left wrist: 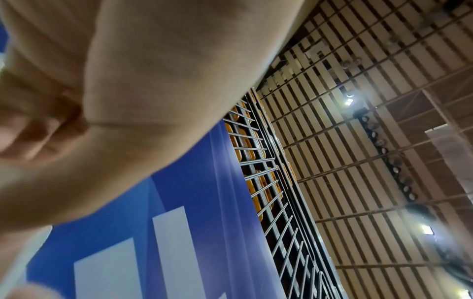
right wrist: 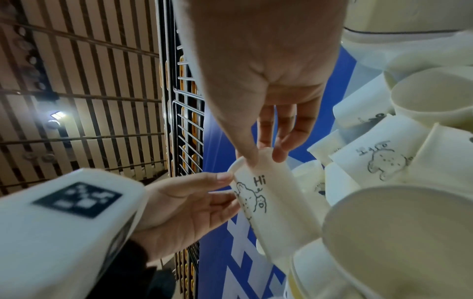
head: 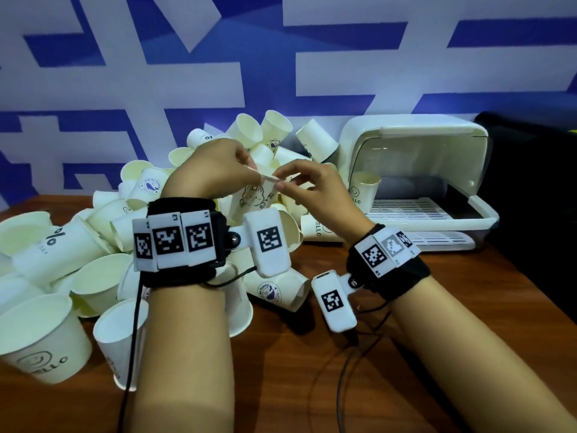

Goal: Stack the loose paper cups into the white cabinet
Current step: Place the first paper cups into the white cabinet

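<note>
I hold a cream paper cup with a bear drawing [head: 254, 196] up over the pile, and both hands are on its rim. My left hand [head: 251, 171] pinches the rim from the left. From the right, thumb and fingers of my right hand [head: 281, 182] pinch the same rim. In the right wrist view the cup [right wrist: 271, 194] reads "Hi"; the right hand [right wrist: 265, 156] grips its top edge and the left hand [right wrist: 226, 187] touches its side. The white cabinet [head: 415, 135] stands to the right with its lid raised. One "HELLO" cup [head: 363, 190] stands inside. The left wrist view shows only my left hand's palm [left wrist: 143, 87] and the ceiling.
Several loose paper cups [head: 93, 276] lie heaped across the left and middle of the brown wooden table [head: 312, 370]. The slatted rack [head: 412, 210] on the cabinet floor is bare on the right. A dark object [head: 530, 182] stands right of the cabinet. Cables [head: 359, 339] trail between my forearms.
</note>
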`<state>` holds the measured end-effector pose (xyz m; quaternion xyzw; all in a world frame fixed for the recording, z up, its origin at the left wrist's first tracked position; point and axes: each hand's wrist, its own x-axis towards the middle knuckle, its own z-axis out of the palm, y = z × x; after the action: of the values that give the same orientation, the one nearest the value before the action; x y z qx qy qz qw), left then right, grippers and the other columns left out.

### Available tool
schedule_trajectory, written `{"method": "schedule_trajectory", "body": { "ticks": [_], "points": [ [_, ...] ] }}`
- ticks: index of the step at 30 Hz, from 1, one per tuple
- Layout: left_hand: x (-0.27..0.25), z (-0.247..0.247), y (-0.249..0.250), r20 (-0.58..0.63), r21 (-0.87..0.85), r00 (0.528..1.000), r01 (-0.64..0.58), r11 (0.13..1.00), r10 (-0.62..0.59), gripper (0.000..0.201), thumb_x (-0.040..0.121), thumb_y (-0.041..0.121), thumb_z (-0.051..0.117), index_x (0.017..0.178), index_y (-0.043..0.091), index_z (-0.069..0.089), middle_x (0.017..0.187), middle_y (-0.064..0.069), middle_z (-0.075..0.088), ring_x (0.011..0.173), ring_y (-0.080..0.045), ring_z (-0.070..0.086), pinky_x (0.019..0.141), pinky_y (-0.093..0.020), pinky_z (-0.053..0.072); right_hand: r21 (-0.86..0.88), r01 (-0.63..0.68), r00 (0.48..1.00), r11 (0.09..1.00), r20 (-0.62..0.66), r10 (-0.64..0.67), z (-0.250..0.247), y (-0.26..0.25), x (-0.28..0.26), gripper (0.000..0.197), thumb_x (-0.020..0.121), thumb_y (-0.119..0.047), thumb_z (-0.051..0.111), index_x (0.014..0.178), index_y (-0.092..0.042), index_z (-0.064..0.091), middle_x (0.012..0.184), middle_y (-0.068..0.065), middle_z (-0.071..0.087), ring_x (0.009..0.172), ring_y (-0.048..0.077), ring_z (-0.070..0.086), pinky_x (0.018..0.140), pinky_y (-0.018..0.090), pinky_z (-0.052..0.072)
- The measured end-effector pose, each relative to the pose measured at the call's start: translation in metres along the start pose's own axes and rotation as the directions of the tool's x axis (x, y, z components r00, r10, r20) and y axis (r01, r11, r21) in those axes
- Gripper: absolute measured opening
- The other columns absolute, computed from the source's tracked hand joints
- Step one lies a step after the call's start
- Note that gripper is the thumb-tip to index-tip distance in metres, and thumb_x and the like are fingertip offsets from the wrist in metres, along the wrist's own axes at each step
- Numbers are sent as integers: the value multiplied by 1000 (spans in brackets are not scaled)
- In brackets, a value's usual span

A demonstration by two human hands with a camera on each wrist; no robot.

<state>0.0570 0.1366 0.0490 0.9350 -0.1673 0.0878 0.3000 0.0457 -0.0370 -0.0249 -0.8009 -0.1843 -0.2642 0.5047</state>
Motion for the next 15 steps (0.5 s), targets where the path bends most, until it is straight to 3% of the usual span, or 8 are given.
{"method": "schedule_trajectory", "body": {
  "ticks": [3,5,8,10,12,15],
  "points": [
    [2,5,5,-54,-175,998,-50,983,42,17,79,31,73,91,22,65,95,6,65,92,-10,59,69,-23,46,-4,45,998,999,-39,-45,-15,-3,5,14,86,-11,71,93,-23,69,101,-2,66,80,5,61,69,15,47],
    [2,10,10,-76,-286,995,-88,954,69,20,79,29,75,93,19,65,93,6,66,92,-7,61,72,-22,47,-57,61,996,996,-54,-65,-29,-5,8,17,85,-13,72,91,-28,68,109,2,60,82,12,63,73,24,53],
    [5,23,23,-103,-393,987,-157,906,126,21,79,28,76,93,18,64,91,8,67,89,-5,62,76,-24,49,-140,42,996,989,-66,-52,-56,-13,9,19,85,-13,72,89,-30,67,116,3,54,82,13,63,82,33,57],
    [7,34,33,-119,-429,979,-203,880,168,20,79,28,76,92,18,64,93,7,67,89,-9,64,81,-28,51,-169,11,998,986,-55,-21,-75,-18,8,15,85,-10,71,89,-24,68,109,-3,59,78,9,63,82,32,56],
    [9,46,44,-130,-469,971,-238,850,200,17,79,28,76,88,21,63,94,5,67,87,-12,64,84,-34,52,-183,-28,1000,983,-17,25,-94,-22,6,9,85,-9,71,91,-16,68,91,-10,66,72,5,61,78,30,55],
    [12,66,64,-139,-521,958,-288,803,252,17,78,29,77,79,26,60,88,8,65,76,-11,61,77,-35,52,-256,-94,995,962,-4,96,-126,-25,0,8,85,-13,73,91,-16,68,86,6,72,80,15,65,85,41,54]
  ]
}}
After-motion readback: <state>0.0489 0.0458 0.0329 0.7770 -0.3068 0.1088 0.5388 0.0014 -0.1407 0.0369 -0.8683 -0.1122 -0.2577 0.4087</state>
